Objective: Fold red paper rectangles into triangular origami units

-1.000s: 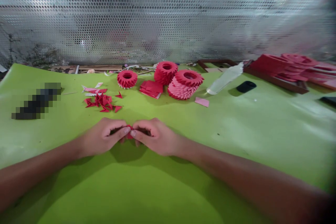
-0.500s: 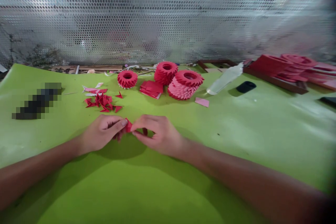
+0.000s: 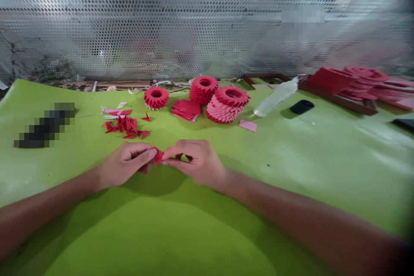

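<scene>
A small folded piece of red paper [image 3: 158, 155] is held above the green tabletop, between my two hands. My left hand [image 3: 127, 163] pinches its left side, thumb on top. From the other side, my right hand [image 3: 196, 161] grips the right edge between thumb and forefinger. Beyond my left hand lies a loose heap of folded red paper triangles [image 3: 126, 126], with pink and white pieces [image 3: 117, 111] behind it. A stack of red paper sheets [image 3: 186, 109] rests farther back, near the middle.
Behind the stack stand a small red paper ring [image 3: 156, 97], a taller red one [image 3: 203, 89] and a pink-and-red cylinder [image 3: 227, 104]. To the right are a pink slip [image 3: 248, 126], a translucent bottle [image 3: 276, 96], a black cylinder [image 3: 302, 107] and a brown tray [image 3: 343, 100] holding red pieces.
My right thumb and forefinger have drawn closer together at the paper's right edge. More of the red paper shows between the hands. The left hand keeps its pinch.
</scene>
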`<action>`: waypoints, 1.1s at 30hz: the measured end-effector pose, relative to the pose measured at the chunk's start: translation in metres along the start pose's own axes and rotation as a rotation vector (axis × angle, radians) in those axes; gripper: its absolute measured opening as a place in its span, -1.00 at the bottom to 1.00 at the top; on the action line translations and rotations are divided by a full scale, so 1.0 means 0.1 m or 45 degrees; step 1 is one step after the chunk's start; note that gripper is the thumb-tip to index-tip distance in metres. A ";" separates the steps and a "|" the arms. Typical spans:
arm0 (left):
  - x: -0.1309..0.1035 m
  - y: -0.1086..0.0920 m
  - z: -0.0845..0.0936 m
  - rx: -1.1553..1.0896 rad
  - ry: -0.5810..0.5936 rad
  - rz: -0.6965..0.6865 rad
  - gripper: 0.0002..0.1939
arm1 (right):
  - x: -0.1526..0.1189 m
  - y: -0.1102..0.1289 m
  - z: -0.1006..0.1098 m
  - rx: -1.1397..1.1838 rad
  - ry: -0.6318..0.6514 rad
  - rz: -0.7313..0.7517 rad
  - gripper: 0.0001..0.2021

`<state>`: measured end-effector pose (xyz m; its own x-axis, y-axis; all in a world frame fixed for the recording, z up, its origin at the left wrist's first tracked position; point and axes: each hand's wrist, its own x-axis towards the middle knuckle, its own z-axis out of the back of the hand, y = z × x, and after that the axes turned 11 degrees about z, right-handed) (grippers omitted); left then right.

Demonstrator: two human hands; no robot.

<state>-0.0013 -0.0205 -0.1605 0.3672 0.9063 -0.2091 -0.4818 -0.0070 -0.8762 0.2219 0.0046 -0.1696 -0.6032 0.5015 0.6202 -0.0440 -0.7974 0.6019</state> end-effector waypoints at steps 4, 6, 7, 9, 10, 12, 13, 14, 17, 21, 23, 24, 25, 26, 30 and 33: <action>0.00 0.04 0.01 0.053 0.003 0.001 -0.58 | 0.02 0.02 0.01 0.109 -0.039 -0.162 -0.91; 0.00 0.05 0.01 0.105 -0.012 -0.010 -0.56 | 0.03 0.03 0.02 0.157 -0.058 -0.287 -0.87; 0.00 0.05 0.01 0.127 -0.021 -0.017 -0.55 | 0.03 0.03 0.02 0.179 -0.067 -0.347 -0.84; -0.01 0.06 0.00 0.161 -0.043 -0.034 -0.56 | 0.04 0.03 0.02 0.235 -0.086 -0.443 -0.81; -0.01 0.06 0.00 0.180 -0.050 -0.041 -0.56 | 0.04 0.03 0.01 0.273 -0.096 -0.477 -0.80; -0.01 0.07 -0.01 0.229 -0.064 -0.051 -0.55 | 0.05 0.03 0.00 0.362 -0.125 -0.522 -0.77; -0.01 0.07 -0.01 0.257 -0.071 -0.055 -0.55 | 0.05 0.03 -0.01 0.410 -0.148 -0.535 -0.75; -0.01 0.06 -0.01 0.284 -0.076 -0.057 -0.54 | 0.05 0.03 -0.01 0.456 -0.170 -0.547 -0.71; -0.01 0.03 -0.02 0.358 -0.095 -0.055 -0.54 | 0.05 0.01 -0.03 0.559 -0.198 -0.570 -0.64; -0.02 -0.03 -0.03 0.401 -0.122 -0.071 -0.60 | 0.04 0.00 -0.04 0.540 -0.177 -0.582 -0.71; -0.02 -0.05 -0.04 0.400 -0.132 -0.080 -0.62 | 0.04 0.01 -0.04 0.446 -0.161 -0.566 -0.77; -0.02 -0.05 -0.04 0.396 -0.136 -0.079 -0.63 | 0.03 0.02 -0.05 0.383 -0.155 -0.543 -0.79; -0.02 -0.04 -0.04 0.392 -0.140 -0.075 -0.64 | 0.03 0.03 -0.05 0.314 -0.150 -0.507 -0.81; -0.01 -0.03 -0.04 0.385 -0.142 -0.071 -0.64 | 0.03 0.05 -0.05 0.243 -0.144 -0.465 -0.82; 0.00 0.00 -0.04 0.339 -0.142 -0.055 -0.65 | 0.02 0.09 -0.06 -0.056 -0.079 -0.216 -0.86; 0.00 0.00 -0.03 0.343 -0.123 -0.076 -0.65 | 0.02 0.08 -0.07 -0.226 -0.036 -0.025 -0.89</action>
<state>0.0011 -0.0220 -0.1617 0.3297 0.9380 -0.1072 -0.6607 0.1481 -0.7359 0.2147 -0.0034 -0.1674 -0.5782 0.5251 0.6245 -0.1971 -0.8326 0.5176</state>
